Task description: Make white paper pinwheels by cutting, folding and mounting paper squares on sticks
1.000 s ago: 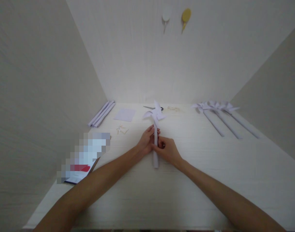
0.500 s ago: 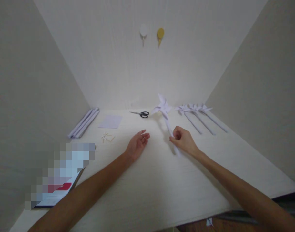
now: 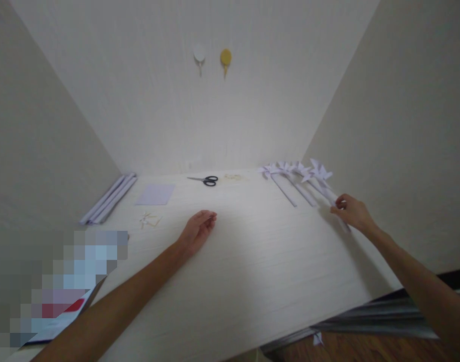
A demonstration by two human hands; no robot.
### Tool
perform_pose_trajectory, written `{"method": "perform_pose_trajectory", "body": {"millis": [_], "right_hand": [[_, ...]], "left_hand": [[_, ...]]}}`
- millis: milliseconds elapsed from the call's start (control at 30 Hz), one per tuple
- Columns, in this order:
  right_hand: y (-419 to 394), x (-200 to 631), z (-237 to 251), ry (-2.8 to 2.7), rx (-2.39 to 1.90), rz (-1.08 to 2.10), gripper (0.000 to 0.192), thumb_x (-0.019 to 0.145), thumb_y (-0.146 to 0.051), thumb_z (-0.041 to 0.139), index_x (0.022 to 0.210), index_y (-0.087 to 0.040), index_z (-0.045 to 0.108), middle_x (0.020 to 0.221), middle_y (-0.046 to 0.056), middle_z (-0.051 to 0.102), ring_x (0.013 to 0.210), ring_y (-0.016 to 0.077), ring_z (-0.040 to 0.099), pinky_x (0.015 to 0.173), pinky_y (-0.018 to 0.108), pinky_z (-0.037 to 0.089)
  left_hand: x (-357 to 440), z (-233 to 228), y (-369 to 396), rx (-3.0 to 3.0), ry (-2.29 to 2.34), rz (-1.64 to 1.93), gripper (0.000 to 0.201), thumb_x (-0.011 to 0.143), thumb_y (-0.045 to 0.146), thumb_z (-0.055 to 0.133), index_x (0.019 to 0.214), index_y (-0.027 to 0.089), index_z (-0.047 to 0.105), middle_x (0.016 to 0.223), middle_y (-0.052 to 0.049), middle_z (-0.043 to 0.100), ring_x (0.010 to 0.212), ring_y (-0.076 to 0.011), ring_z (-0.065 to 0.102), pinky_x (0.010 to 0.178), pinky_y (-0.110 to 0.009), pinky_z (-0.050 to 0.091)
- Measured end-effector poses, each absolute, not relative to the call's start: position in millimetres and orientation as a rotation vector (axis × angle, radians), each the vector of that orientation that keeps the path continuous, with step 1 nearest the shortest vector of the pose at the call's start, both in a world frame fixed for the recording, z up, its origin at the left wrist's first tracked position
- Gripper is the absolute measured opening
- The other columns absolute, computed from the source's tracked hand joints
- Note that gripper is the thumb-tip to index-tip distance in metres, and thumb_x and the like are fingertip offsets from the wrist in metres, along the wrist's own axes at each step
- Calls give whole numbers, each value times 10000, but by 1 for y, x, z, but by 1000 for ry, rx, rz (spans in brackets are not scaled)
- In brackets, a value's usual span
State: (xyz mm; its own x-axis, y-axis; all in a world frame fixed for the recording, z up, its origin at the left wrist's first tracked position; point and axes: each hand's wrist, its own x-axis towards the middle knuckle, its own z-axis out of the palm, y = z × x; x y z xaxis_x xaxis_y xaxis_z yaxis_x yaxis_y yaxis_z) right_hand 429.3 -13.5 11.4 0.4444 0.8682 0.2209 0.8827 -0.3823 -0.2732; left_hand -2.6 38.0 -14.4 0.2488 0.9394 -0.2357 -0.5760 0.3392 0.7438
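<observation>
My right hand (image 3: 353, 213) is closed around the paper stick of a white paper pinwheel (image 3: 318, 172), holding it at the right side of the table. The pinwheel's head points away from me, beside three other white paper pinwheels (image 3: 285, 186) lying in a row. Its stick partly overlaps the rightmost of these. My left hand (image 3: 197, 231) rests near the middle of the table, palm inward, with loosely curled fingers and nothing visible in it. Beyond it lie black-handled scissors (image 3: 209, 181) and a square sheet of paper (image 3: 155, 194).
Rolled paper sticks (image 3: 109, 198) lie along the left wall. Small thin pale pieces (image 3: 149, 220) are near the paper square, and more small bits (image 3: 233, 177) lie by the scissors. A blurred tablet-like screen (image 3: 64, 314) is at left. Two hooks (image 3: 226, 57) hang on the back wall.
My right hand has carried the pinwheel rightward from mid-table to beside the row, lowering it. The left hand stays near the middle with its fingers curled a little more. The view has turned right.
</observation>
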Motion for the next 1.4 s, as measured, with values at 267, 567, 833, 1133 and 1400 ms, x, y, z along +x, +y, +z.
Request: {"method": "perform_pose_trajectory", "body": {"millis": [267,567,833,1133,1400], "right_hand": [[-8,447,4,-1512,-2445,-75,112,638,-245,535,721,-169,534,742,122,624,691,242,583,578,297,400],[-3,452,-2,-1456,-2535,-52,156,630,-250,541,748,-151,563,766,152,627,716,280,587,555,314,395],[1,450,-3,-1438,-2548,-48,217,639,-252,533,801,-124,600,818,163,631,765,279,592,573,314,407],[15,446,3,-1423,-2579,-20,201,622,-249,548,774,-134,610,798,162,635,743,295,595,543,321,410],[17,449,2,-1406,-2584,14,225,619,-238,553,810,-137,616,826,159,638,770,305,591,553,326,411]], "left_hand": [[2,-7,38,479,805,1141,163,693,15,468,573,95,545,592,-42,585,525,-64,531,493,-146,445],[2,-4,37,435,786,1162,203,682,2,446,519,102,514,591,-49,578,539,-67,529,510,-151,454],[1,-6,38,440,757,1141,195,677,16,462,514,109,518,594,-50,584,552,-72,535,523,-159,465],[-1,-9,40,444,741,1108,195,679,18,466,513,102,525,589,-52,582,550,-72,539,529,-158,463],[-1,-8,40,467,751,1088,175,670,11,475,532,101,533,600,-47,582,539,-64,531,523,-147,460]]}}
